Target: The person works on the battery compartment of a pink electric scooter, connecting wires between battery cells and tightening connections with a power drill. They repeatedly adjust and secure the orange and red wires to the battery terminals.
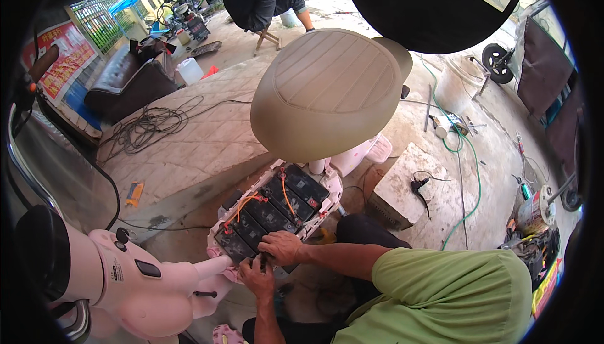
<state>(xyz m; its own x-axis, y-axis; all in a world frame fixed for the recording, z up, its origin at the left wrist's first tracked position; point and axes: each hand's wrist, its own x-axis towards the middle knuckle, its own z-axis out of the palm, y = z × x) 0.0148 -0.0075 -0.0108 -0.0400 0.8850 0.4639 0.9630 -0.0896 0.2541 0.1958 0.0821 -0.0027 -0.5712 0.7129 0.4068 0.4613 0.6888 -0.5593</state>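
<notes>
Both my hands meet at the near edge of the battery compartment (212,238) of a pink electric scooter (151,293). Inside it sit several black batteries (302,185) in a row, joined by orange wires (287,194) with red ends. My right hand (281,247) reaches over the nearest batteries, its fingers bent down and closed. Just below it, my left hand (257,279) is closed, thumb and fingers pinched at a small dark piece by the rim. What the fingers hold is too small and covered to name. The scooter's brown seat (327,95) stands tipped up beyond the batteries.
Right of the scooter stands a dusty box (406,186) with a black cable lead (420,186) on top. A green hose (476,199), a white bucket (461,83) and a coiled cable (148,127) lie farther off. Someone sits on a stool (268,39) at the back.
</notes>
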